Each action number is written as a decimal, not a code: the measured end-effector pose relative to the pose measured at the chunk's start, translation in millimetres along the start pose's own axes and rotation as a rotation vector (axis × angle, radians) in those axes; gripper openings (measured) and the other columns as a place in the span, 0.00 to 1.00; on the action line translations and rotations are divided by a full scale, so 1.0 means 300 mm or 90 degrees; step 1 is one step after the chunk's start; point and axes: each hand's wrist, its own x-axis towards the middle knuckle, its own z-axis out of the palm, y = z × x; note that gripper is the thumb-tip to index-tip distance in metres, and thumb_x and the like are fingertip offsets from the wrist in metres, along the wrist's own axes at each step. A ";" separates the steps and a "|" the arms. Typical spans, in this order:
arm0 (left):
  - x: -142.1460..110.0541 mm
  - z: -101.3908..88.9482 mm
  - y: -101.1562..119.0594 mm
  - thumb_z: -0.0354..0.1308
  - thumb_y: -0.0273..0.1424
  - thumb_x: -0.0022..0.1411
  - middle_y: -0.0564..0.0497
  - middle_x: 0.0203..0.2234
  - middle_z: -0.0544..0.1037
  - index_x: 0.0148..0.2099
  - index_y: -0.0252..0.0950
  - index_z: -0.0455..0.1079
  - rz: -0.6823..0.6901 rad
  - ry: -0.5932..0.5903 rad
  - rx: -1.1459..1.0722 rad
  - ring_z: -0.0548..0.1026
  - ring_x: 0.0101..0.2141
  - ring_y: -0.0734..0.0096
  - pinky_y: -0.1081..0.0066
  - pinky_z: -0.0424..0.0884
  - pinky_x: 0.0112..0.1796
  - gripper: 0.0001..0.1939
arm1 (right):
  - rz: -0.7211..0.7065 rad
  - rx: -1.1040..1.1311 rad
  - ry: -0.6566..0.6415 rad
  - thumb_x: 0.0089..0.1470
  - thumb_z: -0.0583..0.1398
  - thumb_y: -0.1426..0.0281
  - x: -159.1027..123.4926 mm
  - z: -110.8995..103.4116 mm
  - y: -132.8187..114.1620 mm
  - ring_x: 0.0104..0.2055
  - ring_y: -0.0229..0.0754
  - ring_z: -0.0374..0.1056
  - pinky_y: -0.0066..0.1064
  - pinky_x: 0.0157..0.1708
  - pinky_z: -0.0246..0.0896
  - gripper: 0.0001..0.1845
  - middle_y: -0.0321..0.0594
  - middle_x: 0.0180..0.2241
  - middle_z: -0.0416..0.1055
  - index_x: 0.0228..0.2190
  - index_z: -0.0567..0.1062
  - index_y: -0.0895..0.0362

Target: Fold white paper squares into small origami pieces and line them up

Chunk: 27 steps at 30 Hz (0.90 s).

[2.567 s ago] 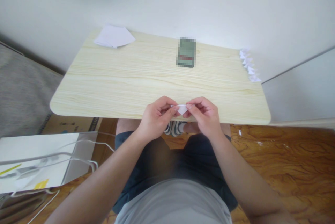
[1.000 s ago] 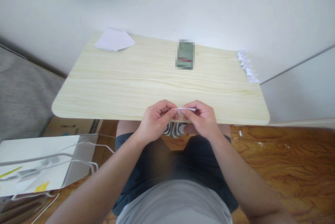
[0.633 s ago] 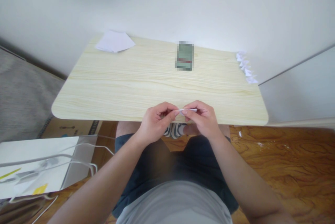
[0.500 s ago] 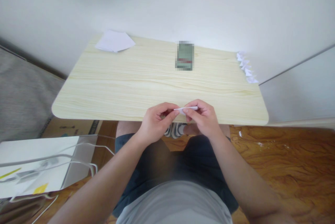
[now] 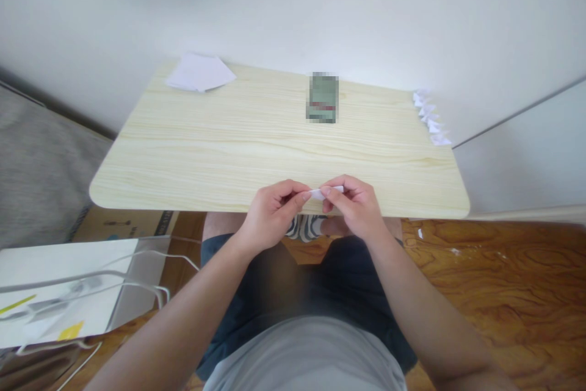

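Folded white paper, pinched by left hand and right hand, at near edge of pale tabletop.

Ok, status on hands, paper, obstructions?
Left hand and right hand both pinch folded white paper. Blurred green item farther back, apart from both hands.

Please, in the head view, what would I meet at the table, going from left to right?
Paper sheets → left hand → held paper → right hand → row of small folded papers.
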 end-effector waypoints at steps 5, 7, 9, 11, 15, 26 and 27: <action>-0.002 -0.001 -0.007 0.60 0.42 0.65 0.52 0.27 0.76 0.40 0.36 0.77 -0.004 0.003 -0.006 0.70 0.26 0.73 0.75 0.69 0.26 0.14 | -0.008 0.009 -0.008 0.58 0.66 0.59 -0.001 -0.009 0.002 0.28 0.40 0.76 0.33 0.34 0.73 0.12 0.36 0.25 0.79 0.36 0.81 0.55; -0.002 -0.002 -0.009 0.60 0.42 0.65 0.53 0.26 0.75 0.39 0.36 0.77 -0.006 0.006 -0.015 0.70 0.25 0.74 0.74 0.69 0.27 0.14 | -0.012 0.014 -0.015 0.59 0.65 0.58 0.000 -0.014 0.005 0.31 0.41 0.77 0.34 0.36 0.74 0.13 0.38 0.28 0.81 0.38 0.82 0.54; 0.000 -0.004 -0.012 0.60 0.42 0.65 0.53 0.25 0.74 0.39 0.36 0.77 -0.010 0.008 -0.028 0.69 0.24 0.74 0.74 0.70 0.27 0.13 | -0.014 0.020 -0.027 0.60 0.64 0.58 0.002 -0.020 0.007 0.33 0.42 0.78 0.35 0.40 0.75 0.14 0.39 0.30 0.82 0.40 0.82 0.54; 0.001 -0.005 -0.014 0.61 0.41 0.65 0.54 0.25 0.73 0.39 0.36 0.77 -0.015 0.010 -0.044 0.68 0.24 0.74 0.73 0.70 0.27 0.13 | -0.012 0.029 -0.040 0.61 0.63 0.57 0.003 -0.025 0.009 0.35 0.43 0.79 0.36 0.42 0.75 0.15 0.39 0.32 0.82 0.42 0.82 0.54; 0.005 -0.004 -0.020 0.62 0.41 0.64 0.54 0.25 0.72 0.38 0.35 0.76 -0.017 0.022 -0.076 0.68 0.25 0.74 0.73 0.69 0.27 0.13 | -0.003 0.033 -0.056 0.62 0.62 0.57 0.001 -0.024 0.007 0.35 0.42 0.79 0.36 0.42 0.75 0.17 0.40 0.32 0.82 0.44 0.82 0.55; 0.009 0.000 -0.025 0.67 0.38 0.60 0.54 0.23 0.74 0.34 0.33 0.73 -0.031 0.042 -0.165 0.66 0.23 0.77 0.75 0.62 0.26 0.13 | 0.008 -0.003 -0.017 0.56 0.67 0.60 -0.001 0.000 0.004 0.23 0.36 0.68 0.27 0.25 0.64 0.12 0.35 0.24 0.74 0.33 0.79 0.57; 0.011 -0.003 -0.021 0.67 0.38 0.60 0.55 0.23 0.73 0.34 0.33 0.73 -0.031 0.030 -0.159 0.65 0.23 0.78 0.76 0.62 0.25 0.13 | 0.006 -0.016 -0.020 0.55 0.67 0.61 -0.001 0.001 0.004 0.24 0.35 0.68 0.27 0.25 0.63 0.11 0.35 0.25 0.75 0.33 0.79 0.57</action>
